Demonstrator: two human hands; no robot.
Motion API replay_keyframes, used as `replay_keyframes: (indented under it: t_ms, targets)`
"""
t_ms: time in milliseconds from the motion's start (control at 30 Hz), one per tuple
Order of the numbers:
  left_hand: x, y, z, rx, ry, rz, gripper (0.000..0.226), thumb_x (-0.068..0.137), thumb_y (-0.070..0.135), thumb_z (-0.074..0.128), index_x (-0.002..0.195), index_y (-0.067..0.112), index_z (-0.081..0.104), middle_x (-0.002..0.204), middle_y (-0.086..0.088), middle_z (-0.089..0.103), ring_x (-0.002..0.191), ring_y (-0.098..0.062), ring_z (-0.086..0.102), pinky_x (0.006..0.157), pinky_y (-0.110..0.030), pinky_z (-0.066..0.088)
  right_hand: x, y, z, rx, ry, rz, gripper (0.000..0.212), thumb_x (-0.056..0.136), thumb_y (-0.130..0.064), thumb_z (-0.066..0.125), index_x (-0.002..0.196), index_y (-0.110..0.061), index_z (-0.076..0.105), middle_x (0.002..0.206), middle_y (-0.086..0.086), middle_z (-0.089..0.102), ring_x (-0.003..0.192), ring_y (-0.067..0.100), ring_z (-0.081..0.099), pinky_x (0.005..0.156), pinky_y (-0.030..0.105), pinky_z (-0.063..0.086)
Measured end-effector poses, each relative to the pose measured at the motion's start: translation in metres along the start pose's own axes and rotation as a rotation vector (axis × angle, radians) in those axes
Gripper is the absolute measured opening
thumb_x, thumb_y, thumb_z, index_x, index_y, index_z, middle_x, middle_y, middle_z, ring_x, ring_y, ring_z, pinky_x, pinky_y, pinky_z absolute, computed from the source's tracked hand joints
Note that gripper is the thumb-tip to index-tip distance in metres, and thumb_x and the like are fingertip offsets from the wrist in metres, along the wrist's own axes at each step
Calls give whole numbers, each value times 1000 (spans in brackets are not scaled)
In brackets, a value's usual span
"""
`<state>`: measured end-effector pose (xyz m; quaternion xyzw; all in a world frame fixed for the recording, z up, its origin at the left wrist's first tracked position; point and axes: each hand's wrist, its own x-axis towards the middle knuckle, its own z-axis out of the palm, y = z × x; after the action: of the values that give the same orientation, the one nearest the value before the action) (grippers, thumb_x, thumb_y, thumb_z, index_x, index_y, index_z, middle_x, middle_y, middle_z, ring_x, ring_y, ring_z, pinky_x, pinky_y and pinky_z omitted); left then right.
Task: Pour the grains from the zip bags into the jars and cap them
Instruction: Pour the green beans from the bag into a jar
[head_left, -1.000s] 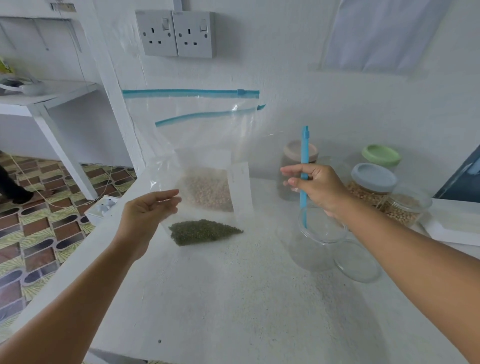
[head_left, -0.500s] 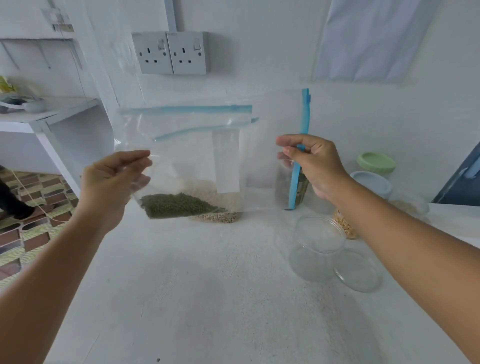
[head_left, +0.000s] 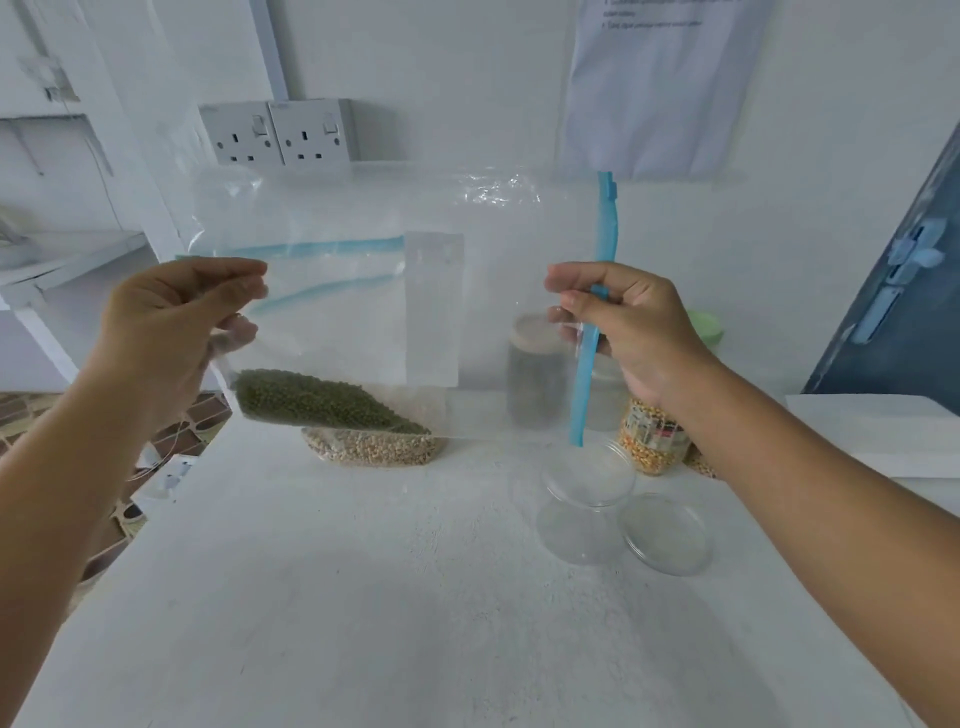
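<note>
I hold a clear zip bag (head_left: 498, 291) sideways in the air above the white table (head_left: 415, 597). My left hand (head_left: 171, 327) pinches its bottom end, where green grains (head_left: 322, 400) lie in the low corner. My right hand (head_left: 628, 322) grips the blue zip strip (head_left: 597, 312), which runs vertically. Just below that strip stands an empty clear jar (head_left: 587, 499) with its clear lid (head_left: 665, 532) lying beside it. A second zip bag with beige grains (head_left: 374, 447) leans at the back, behind the held one.
Behind my right hand stand filled jars: one with a beige lid (head_left: 535, 374), one with yellow kernels (head_left: 654, 441), one with a green lid (head_left: 706, 325). A double wall socket (head_left: 280, 132) sits above. The table's left edge drops to a tiled floor (head_left: 197, 415).
Both hands have lifted the bag off the table and turned it sideways. The green grains rose with it and slid along the low edge. The zip end hangs over the empty jar.
</note>
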<state>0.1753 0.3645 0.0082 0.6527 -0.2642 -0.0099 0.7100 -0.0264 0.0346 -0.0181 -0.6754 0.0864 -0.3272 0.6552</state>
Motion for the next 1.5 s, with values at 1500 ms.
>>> replay_keyframes:
  t_ms: [1500]
  targets:
    - [25, 66, 50, 259, -171, 101, 23, 78, 14, 83, 101, 17, 81, 91, -12, 74, 66, -13, 62, 80, -37, 65, -31, 44, -35, 239, 128, 110, 24, 94, 3, 68, 107, -14, 78, 112, 6, 78, 106, 29, 75, 99, 41, 58]
